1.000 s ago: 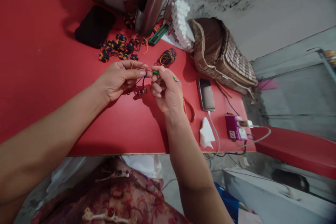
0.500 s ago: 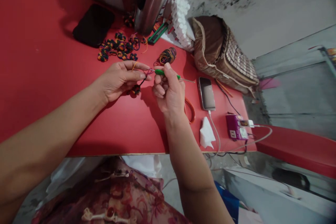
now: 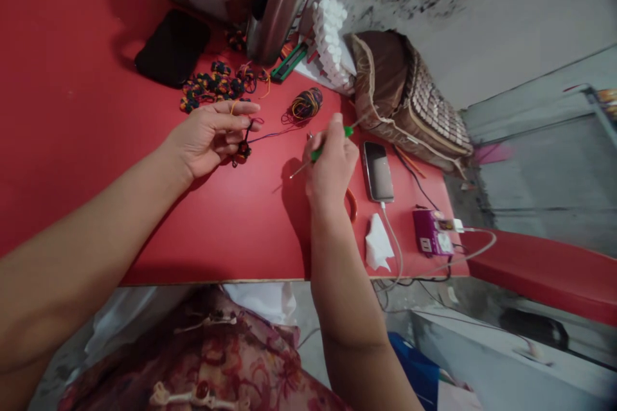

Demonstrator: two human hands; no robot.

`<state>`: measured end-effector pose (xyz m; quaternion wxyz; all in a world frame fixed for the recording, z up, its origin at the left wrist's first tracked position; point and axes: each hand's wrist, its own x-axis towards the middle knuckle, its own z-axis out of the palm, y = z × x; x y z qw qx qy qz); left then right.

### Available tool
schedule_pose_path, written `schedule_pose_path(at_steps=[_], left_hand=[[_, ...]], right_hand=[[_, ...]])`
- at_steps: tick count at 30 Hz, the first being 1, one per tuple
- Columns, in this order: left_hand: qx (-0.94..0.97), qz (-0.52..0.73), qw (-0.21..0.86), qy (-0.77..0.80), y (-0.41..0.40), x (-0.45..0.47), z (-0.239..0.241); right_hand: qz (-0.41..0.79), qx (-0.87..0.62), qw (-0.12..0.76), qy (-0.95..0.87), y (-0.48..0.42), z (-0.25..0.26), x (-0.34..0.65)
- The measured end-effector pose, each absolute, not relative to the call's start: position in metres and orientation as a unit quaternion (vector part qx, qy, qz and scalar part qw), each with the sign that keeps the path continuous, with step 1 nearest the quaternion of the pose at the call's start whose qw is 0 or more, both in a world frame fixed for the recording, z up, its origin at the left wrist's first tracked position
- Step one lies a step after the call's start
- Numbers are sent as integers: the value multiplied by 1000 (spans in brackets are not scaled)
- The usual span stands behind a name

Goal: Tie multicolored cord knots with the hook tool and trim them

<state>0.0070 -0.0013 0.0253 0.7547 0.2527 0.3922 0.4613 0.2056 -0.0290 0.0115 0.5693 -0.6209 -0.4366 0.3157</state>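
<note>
Between the thumb and fingers of my left hand [image 3: 205, 138] is a small dark crochet piece [image 3: 242, 153] with orange bits, hanging just below the fingertips. A yarn strand runs from it to the multicoloured yarn ball [image 3: 307, 104] on the table. My right hand [image 3: 332, 164] is closed round the green handle of a crochet hook [image 3: 315, 155]. The hook's thin metal end points down and left, apart from the crochet piece. Several finished crochet flowers [image 3: 212, 87] lie in a cluster beyond my left hand.
On the red table [image 3: 216, 225] lie a black pouch-like item [image 3: 172, 48], a green box cutter [image 3: 289, 63], a phone [image 3: 378, 171] on a charging cable, crumpled tissue [image 3: 378, 244] and a purple power socket [image 3: 431, 232]. A metal cylinder [image 3: 284, 6] and a brown bag [image 3: 409, 90] stand behind.
My right hand has moved right with the crochet hook, whose end has left the yarn and now points down-left. My left hand has shifted slightly left with the crochet piece.
</note>
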Motion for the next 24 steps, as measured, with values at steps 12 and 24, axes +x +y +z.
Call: schedule_pose_path(at_steps=[12,24], left_hand=[[295,469,738,385,2,3,20],[317,460,769,310,0,-3,13]], right_hand=[[105,-678,371,-626,-31,-2,215],[638,-381,456,-490,-40,-4,182]])
